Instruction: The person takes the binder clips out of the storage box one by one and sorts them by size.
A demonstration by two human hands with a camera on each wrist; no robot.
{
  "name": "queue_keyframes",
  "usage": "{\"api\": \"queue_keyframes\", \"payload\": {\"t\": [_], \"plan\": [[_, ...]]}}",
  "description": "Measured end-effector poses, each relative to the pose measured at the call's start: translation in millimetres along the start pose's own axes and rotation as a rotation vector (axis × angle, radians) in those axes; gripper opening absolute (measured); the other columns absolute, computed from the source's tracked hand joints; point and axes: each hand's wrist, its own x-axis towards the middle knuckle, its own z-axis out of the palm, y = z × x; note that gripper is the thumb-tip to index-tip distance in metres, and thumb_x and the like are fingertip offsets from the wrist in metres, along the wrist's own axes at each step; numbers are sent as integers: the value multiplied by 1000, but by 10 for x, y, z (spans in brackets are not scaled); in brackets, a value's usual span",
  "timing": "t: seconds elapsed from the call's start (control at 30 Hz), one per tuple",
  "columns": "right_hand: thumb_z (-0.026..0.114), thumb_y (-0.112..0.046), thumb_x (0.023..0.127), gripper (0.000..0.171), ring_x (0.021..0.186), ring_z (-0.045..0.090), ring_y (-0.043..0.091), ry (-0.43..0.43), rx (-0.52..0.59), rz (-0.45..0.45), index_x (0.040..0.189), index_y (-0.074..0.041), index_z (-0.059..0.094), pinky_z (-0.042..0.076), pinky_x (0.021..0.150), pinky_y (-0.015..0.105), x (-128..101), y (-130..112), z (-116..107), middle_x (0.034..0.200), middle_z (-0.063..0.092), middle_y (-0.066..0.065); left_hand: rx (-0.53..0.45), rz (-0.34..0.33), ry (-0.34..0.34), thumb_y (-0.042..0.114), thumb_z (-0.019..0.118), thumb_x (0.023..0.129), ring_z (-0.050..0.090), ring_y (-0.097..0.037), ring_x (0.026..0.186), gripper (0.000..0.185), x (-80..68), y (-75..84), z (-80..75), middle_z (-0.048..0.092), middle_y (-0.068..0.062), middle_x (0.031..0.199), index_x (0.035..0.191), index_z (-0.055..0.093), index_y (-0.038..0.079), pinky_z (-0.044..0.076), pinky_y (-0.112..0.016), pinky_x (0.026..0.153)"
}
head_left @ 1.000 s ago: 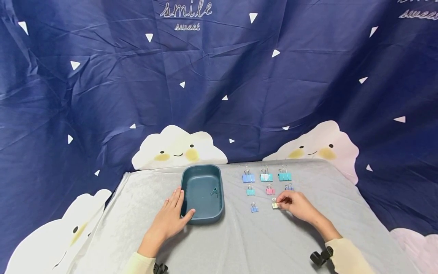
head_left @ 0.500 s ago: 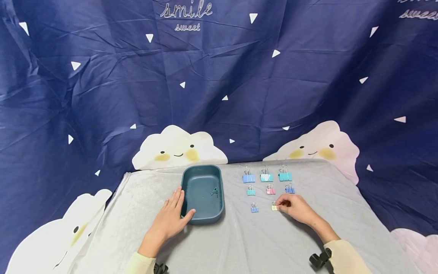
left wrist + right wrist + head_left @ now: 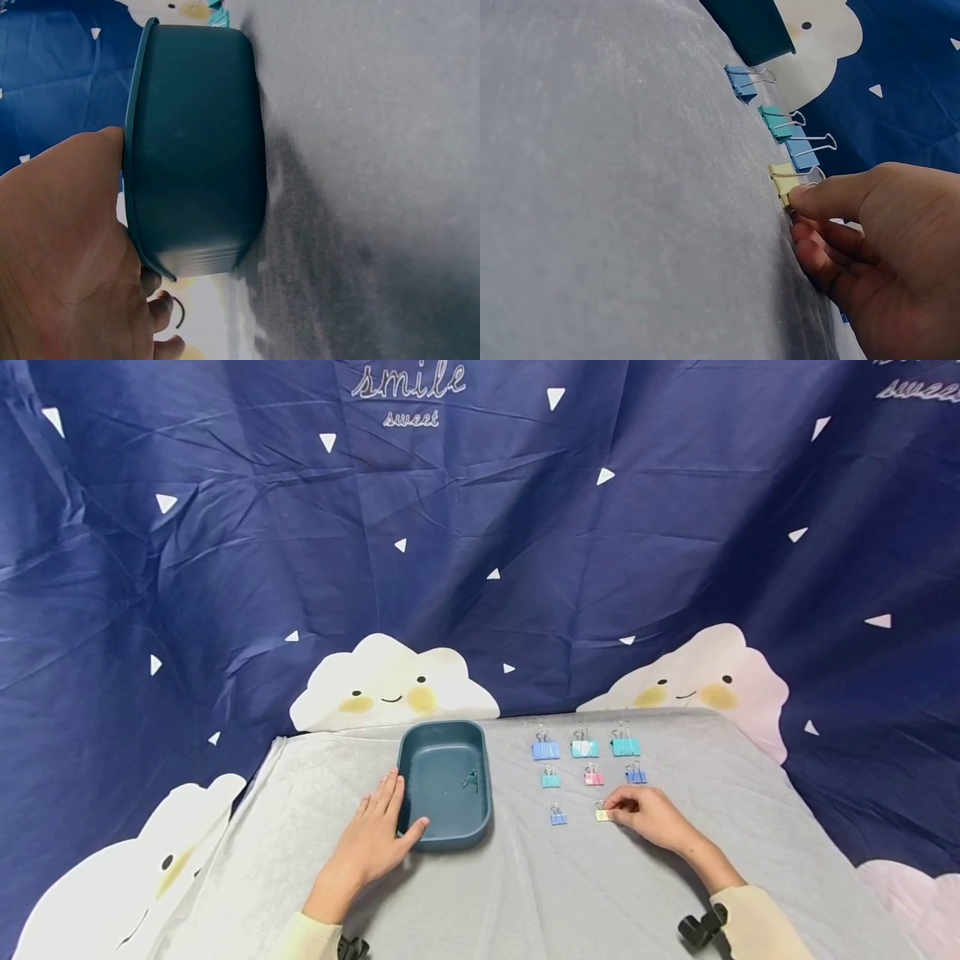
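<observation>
My right hand (image 3: 651,814) pinches a small yellow binder clip (image 3: 602,811) between thumb and fingers, low on the grey cloth. In the right wrist view, the thumb lies over one end of the yellow clip (image 3: 781,180). My left hand (image 3: 372,835) rests on the left rim of a dark teal bin (image 3: 450,839), fingers straight and thumb at the near rim. The left wrist view shows the bin's outer wall (image 3: 196,142) beside the palm. A small dark item (image 3: 470,781) shows inside the bin; its kind is unclear.
Left of the yellow clip stands a small blue clip (image 3: 558,816). Behind are a teal clip (image 3: 551,778), a pink clip (image 3: 594,776) and a blue clip (image 3: 636,774). Three larger clips, one blue (image 3: 545,748), form the far row. A navy curtain (image 3: 480,568) hangs behind.
Over the first half second, my right hand shifts slightly down with the yellow clip, and the blue clip behind it shows more fully. Since then it has stayed put. My left hand stays on the bin.
</observation>
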Motion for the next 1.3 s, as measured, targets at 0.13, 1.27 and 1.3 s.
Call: {"api": "queue_keyframes", "payload": {"t": [0.13,1.27,1.3], "plan": [[81,0,89,11,76,59,1,1,9,-2,91,-11,78,52,67,21,0,7,8,87,74,-2,4,2,4,65,50,105,22,-38,165,94,-5,-4,1,19,-17,178,167,28,-3,25,-62,132],[74,-5,97,12,75,61,2,-7,-41,-84,101,-15,80,54,68,22,375,-561,-239,93,75,-3,5,6,1,63,51,105,20,-37,166,93,-1,-6,-9,19,-18,178,167,27,-3,22,-58,134],[74,-6,98,13,75,61,2,-15,-40,-86,100,-16,80,54,69,22,404,-598,-234,93,75,-3,7,6,1,63,51,105,20,-37,166,93,0,-7,-11,19,-18,178,167,27,-2,22,-58,134]]}}
